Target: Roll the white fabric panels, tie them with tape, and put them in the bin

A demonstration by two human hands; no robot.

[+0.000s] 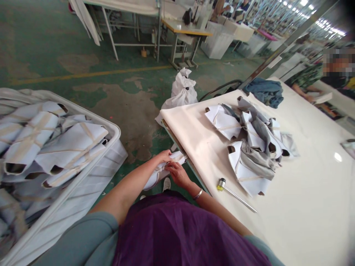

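Closest in, a purple apron covers the person's front, and both bare forearms reach down past the edge of a cream-covered cutting table. The left hand and the right hand, which has a metal bangle at its wrist, grasp a folded white fabric piece. The fingers of both are bent over it, clenched rather than released, though the fold hides their tips. The piece hangs just off the table's near edge, over the floor, with stitched seams and a curved shape. To the left stands a white plastic bin packed with similar taped white pieces. On the table lie a yellow-headed mallet and a heap of white-and-grey cut pieces, then a crumpled denim garment. A white sack sits on the green floor. Farther right, a co-worker's arm rests at another table.
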